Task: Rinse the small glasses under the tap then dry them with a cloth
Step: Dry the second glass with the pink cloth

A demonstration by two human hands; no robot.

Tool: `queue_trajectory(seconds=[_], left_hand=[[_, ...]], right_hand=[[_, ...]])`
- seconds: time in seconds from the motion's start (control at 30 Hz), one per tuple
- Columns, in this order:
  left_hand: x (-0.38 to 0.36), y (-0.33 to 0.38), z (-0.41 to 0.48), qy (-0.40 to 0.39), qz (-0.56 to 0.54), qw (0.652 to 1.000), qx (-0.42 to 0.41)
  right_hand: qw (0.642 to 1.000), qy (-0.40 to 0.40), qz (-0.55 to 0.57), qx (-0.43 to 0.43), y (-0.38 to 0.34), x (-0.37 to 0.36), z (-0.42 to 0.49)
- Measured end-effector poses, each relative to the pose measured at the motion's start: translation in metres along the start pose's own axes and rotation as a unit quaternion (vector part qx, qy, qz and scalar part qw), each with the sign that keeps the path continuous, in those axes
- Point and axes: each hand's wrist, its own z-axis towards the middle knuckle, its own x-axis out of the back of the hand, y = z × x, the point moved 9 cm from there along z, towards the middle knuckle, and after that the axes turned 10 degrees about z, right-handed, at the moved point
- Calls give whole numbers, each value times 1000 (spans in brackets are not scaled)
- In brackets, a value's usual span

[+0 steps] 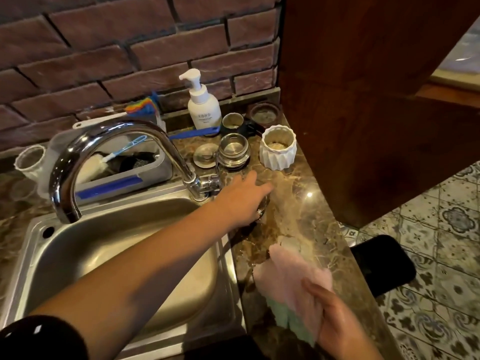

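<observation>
Fingers of the right grip curl round a pink-and-green cloth. Up and left of it, the left grip lies past the tap, thumb and forefinger spread. A small glass stands on the surface beneath its palm; whether it is grasped I cannot tell.

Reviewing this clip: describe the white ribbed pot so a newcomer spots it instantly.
Start at the chrome tap over the steel sink. On the marble counter to its right, beside the wooden post, stands the pot. Unlike the steel jar next to it, it is white with pleated sides.
</observation>
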Motion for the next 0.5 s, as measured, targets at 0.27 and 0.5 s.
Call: queue_trajectory(seconds=[0.27,0.5], left_hand=[[5,-4,1,-6,-54,998,7],[37,-14,-65,35,-202,979,20]], right_hand=[[999,20,-19,18,-3,-2,-9],[988,-37,-44,143,-32,-51,-46]])
